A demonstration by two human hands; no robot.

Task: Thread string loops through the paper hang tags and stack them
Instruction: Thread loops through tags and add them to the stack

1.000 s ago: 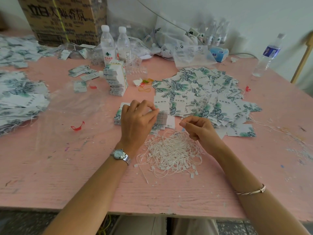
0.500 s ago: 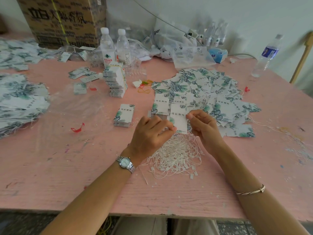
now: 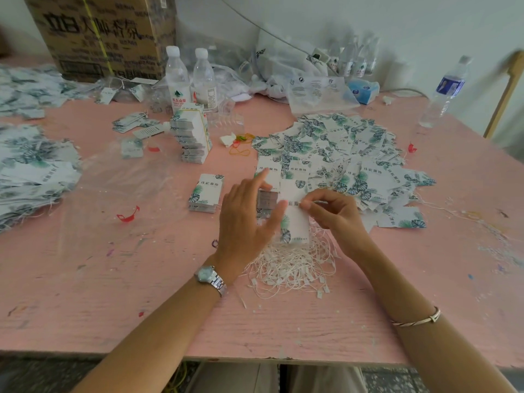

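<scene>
1. Progress: mid-batch. String tails show at the edges of the tag spread [image 3: 354,154] at far right and the heap [image 3: 31,171] at far left, so we judge both threaded.
2. Left to do: the small stack [image 3: 205,194] just left of the hands and the tall stack [image 3: 192,137] beyond it look unthreaded. The string pile [image 3: 289,268] on the near side is still large.
3. Current hang tag [image 3: 295,222] is held upright above the string pile, between the hands.
4. Right hand [image 3: 337,214] pinches the tag near its upper part. We can't see the hole or any string through it.
5. Left hand [image 3: 246,222] is spread, index finger straight, thumb touching the tag's left edge, not gripping.
6. Versus 0.5 s ago: the left hand pinched the tag with curled fingers and has now let go. The tag sits slightly nearer us, and the right hand has kept its pinch.
</scene>
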